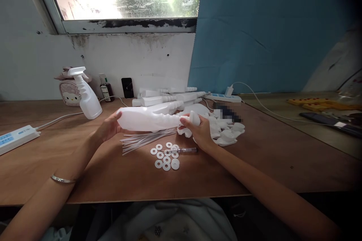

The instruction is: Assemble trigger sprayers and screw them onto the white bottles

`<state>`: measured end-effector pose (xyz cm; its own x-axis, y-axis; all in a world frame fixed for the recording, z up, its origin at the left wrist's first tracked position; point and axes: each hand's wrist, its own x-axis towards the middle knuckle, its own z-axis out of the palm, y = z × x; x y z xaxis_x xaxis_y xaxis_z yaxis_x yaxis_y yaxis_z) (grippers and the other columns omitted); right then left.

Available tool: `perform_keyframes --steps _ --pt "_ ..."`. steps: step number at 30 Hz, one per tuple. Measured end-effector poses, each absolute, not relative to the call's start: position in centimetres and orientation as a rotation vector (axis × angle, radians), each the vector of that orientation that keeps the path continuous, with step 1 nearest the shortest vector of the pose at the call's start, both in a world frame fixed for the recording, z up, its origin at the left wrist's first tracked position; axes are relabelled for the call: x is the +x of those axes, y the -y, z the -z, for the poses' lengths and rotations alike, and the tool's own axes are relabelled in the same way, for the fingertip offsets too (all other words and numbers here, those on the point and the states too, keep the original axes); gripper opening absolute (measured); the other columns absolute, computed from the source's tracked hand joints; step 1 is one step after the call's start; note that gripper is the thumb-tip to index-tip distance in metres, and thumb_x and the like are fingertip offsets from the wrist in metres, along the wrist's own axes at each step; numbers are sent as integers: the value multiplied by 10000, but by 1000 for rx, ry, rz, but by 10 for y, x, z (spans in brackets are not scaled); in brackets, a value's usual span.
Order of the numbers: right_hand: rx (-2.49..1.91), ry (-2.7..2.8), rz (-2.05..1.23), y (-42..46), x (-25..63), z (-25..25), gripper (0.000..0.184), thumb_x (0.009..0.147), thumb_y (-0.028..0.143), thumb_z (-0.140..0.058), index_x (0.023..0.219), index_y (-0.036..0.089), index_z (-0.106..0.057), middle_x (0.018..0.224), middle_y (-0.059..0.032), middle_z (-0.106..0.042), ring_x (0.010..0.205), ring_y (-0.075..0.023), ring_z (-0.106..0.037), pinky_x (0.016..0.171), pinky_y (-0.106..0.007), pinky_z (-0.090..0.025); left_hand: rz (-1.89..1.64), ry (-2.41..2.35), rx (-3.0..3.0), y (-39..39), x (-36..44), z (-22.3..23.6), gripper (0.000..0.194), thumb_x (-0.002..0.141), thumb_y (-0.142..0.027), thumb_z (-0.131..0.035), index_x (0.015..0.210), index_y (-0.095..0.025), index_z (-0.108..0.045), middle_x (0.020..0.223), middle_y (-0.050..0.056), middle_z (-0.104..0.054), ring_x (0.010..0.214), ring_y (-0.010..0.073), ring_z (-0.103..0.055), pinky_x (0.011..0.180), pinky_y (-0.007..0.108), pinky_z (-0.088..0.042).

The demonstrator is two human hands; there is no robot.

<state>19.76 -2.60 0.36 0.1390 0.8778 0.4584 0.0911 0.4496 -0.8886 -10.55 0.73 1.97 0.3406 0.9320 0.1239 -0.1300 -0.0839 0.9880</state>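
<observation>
A white plastic bottle (144, 119) lies sideways in the air over the wooden table (113, 180). My left hand (109, 127) is closed around its base end. My right hand (198, 130) is closed around a white spray head (194, 117) at the bottle's neck. Below the bottle lie clear thin tubes (144, 141), several white washers (166, 156) and a small screwdriver (183, 150).
A pile of white spray heads (226, 130) lies right of my hand. More empty bottles (166, 98) lie behind. An assembled spray bottle (86, 96) stands at left, near a power strip (15, 138). A second power strip (223, 97) sits at the back.
</observation>
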Motion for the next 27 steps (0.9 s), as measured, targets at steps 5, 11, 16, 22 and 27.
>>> perform_keyframes --steps 5,11,16,22,27 --pt "-968 1486 -589 32 197 -2 335 671 458 -709 810 159 -648 627 -21 -669 572 -174 -626 527 -254 -484 -1212 -796 1189 -7 -103 -26 447 740 -486 -601 1030 -147 -627 1138 112 -613 1087 296 -539 856 376 -514" --pt "-980 1435 -644 32 196 -4 346 680 478 -693 793 154 -641 596 -20 -662 553 -182 -639 511 -251 -488 -1128 -797 1281 -9 -104 -27 472 608 -285 -678 1053 -139 -611 995 93 -659 987 299 -590 807 346 -519" --pt "-974 1392 -729 28 198 -6 396 662 507 -696 786 136 -635 582 -33 -657 532 -203 -654 477 -257 -486 -1122 -892 1500 -11 -111 -25 602 461 -192 -781 1019 -191 -554 939 58 -638 886 266 -596 693 303 -511" --pt "-995 1498 -682 24 203 -4 380 690 511 -672 779 143 -642 557 -16 -656 529 -175 -634 488 -240 -469 -1191 -1262 2099 -12 -107 -16 593 484 -309 -813 969 -225 -482 888 9 -565 765 206 -551 613 260 -445" --pt "-976 1497 -671 26 205 -10 393 692 514 -669 826 146 -643 553 -9 -660 502 -156 -599 474 -234 -452 -1401 -1384 2390 -7 -100 -12 488 613 -376 -741 993 -241 -466 969 22 -571 868 229 -547 713 280 -421"
